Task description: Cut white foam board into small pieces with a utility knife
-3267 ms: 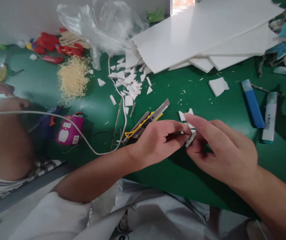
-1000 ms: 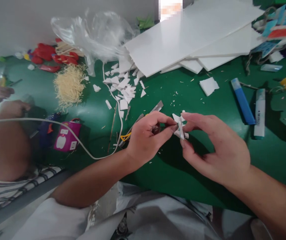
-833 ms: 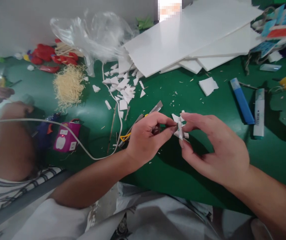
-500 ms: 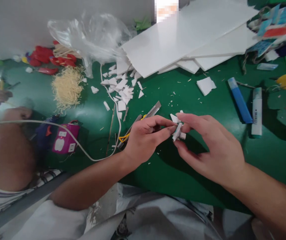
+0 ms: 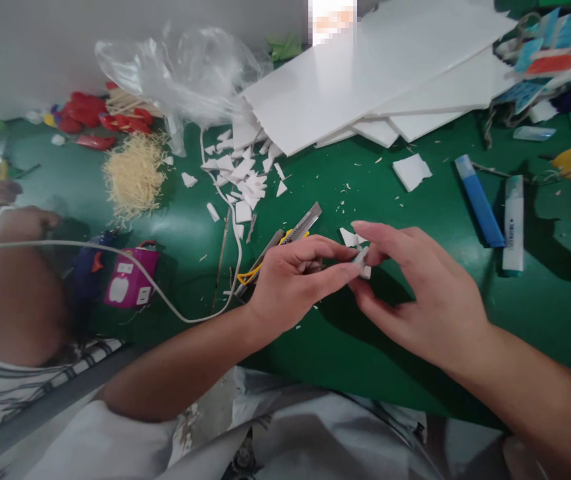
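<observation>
Over the green table, my left hand [image 5: 288, 283] pinches a small white foam piece [image 5: 362, 257] between thumb and fingers. My right hand [image 5: 425, 293] curves around the same piece from the other side, its fingertips at the piece and the thumb below. Fingers cover much of the piece, so its full shape is hidden. Just behind the fingertips is another white foam scrap [image 5: 349, 237]. Beside my left hand lies a cutter knife [image 5: 306, 224] with its blade bare, next to a tool with a yellow loop [image 5: 248, 275], partly covered by the hand.
Foam scraps [image 5: 245, 175] are heaped beyond my left hand, below large white foam sheets [image 5: 365, 73]. A white cable [image 5: 180, 313] crosses the left side near a magenta box [image 5: 132, 279]. Two glue-like tubes [image 5: 482, 203] lie right. A co-worker's arms [image 5: 20, 287] rest at far left.
My left thumb and fingers have shifted slightly right and now cover more of the foam piece. My right hand has stayed nearly in place.
</observation>
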A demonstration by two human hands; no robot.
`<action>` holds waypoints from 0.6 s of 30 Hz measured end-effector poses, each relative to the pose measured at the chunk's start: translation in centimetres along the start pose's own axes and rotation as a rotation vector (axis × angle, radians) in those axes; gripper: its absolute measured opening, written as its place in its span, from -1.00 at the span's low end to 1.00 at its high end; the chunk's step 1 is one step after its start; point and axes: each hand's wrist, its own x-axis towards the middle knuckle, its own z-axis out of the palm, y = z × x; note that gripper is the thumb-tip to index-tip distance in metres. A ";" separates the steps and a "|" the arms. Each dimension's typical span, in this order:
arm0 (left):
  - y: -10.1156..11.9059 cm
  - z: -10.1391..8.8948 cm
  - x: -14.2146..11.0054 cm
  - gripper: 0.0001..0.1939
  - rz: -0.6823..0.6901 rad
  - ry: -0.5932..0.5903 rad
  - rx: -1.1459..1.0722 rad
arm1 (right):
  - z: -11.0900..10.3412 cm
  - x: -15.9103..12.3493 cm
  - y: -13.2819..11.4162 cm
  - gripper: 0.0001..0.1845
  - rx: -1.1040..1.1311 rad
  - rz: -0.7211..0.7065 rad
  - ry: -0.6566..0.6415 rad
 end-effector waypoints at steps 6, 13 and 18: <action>0.0 -0.1 0.3 -0.88 -0.141 -0.011 -0.069 | -0.1 0.1 0.3 -0.51 0.035 0.047 -0.026; -0.2 -0.3 0.4 -0.95 -0.196 0.000 -0.151 | -0.3 0.3 0.5 -0.75 -0.001 0.065 -0.005; -0.2 -0.2 0.1 -0.91 -0.119 0.004 -0.053 | -0.5 0.4 0.3 -0.80 -0.042 0.087 -0.005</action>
